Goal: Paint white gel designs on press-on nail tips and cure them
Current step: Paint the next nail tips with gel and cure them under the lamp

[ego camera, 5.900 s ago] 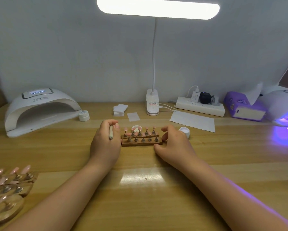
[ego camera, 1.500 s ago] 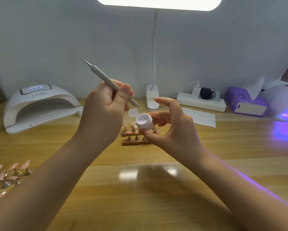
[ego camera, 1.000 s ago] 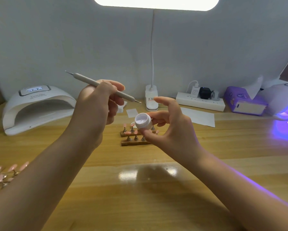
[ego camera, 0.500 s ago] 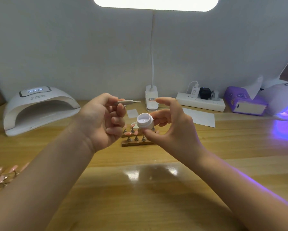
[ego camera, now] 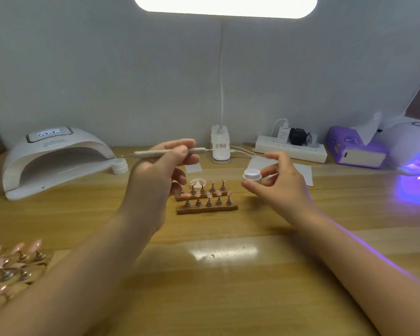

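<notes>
Wooden table [ego camera: 228,275] against a white wall, under a bright lamp [ego camera: 224,6].

The gel pot [ego camera: 252,176], open and white inside, is pinched between thumb and fingers of the right hand [ego camera: 277,187], held above the table just right of the nail stands [ego camera: 206,198]. The stands, two wooden strips with pink tips on pegs, sit at the table's middle between the hands. The left hand [ego camera: 155,180] grips the pen [ego camera: 165,151] level, its fine tip pointing right, well apart from the pot. A white curing lamp [ego camera: 53,158] stands far left; another [ego camera: 415,151] glows purple at right. More tips [ego camera: 12,260] lie at the near-left edge.
</notes>
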A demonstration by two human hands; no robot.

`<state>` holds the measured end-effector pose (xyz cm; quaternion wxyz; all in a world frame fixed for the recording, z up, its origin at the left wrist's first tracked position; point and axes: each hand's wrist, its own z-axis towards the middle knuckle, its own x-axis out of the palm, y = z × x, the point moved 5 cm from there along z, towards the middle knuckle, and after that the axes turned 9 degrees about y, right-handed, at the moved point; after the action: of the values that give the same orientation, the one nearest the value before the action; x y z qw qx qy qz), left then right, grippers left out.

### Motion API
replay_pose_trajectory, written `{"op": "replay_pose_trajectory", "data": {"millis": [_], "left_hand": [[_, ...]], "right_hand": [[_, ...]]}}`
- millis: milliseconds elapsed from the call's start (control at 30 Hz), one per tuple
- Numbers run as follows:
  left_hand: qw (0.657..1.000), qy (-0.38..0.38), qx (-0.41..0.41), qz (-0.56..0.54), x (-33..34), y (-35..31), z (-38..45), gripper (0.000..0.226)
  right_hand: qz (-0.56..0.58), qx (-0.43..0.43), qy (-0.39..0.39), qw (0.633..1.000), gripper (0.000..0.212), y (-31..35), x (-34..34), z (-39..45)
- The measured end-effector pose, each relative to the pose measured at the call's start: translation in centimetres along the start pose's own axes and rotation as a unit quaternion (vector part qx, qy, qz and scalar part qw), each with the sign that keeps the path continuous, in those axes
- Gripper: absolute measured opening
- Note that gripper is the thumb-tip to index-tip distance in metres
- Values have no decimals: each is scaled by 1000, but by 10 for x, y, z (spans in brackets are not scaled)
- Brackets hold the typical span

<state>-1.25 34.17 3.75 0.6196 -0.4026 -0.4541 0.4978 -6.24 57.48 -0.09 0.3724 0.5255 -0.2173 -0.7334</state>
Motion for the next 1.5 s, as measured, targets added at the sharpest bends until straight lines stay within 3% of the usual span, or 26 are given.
{"op": "replay_pose_trajectory", "data": {"millis": [167,400,533,667,767,867,967,1233,1500], "left_hand": [[998,20,4,59,0,29,-4,21],[989,-64,61,122,-8,47,-13,13],[987,-63,64,136,-8,47,-14,26],[987,-61,69,134,-9,47,-13,28],[988,-54,73,124,-8,48,-12,18],[989,-47,82,115,-4,45,-13,24],[987,-44,91,122,-2,44,-14,26],[981,-22,102,165,2,46,-17,21],[978,-23,110,176,2,47,-16,19]], "right_hand": [[-31,49,37,998,74,-25,8,1],[-54,88,51,993,76,-36,9,0],[-139,98,48,984,74,-30,9,-2],[-218,-66,-70,971,40,3,-4,-7],[-221,-162,-59,960,14,23,0,-16],[-290,-151,25,945,24,23,23,-21],[-337,-108,53,934,31,21,34,-19],[-255,-46,92,961,24,14,40,-18],[-221,-31,90,971,31,11,43,-18]]}}
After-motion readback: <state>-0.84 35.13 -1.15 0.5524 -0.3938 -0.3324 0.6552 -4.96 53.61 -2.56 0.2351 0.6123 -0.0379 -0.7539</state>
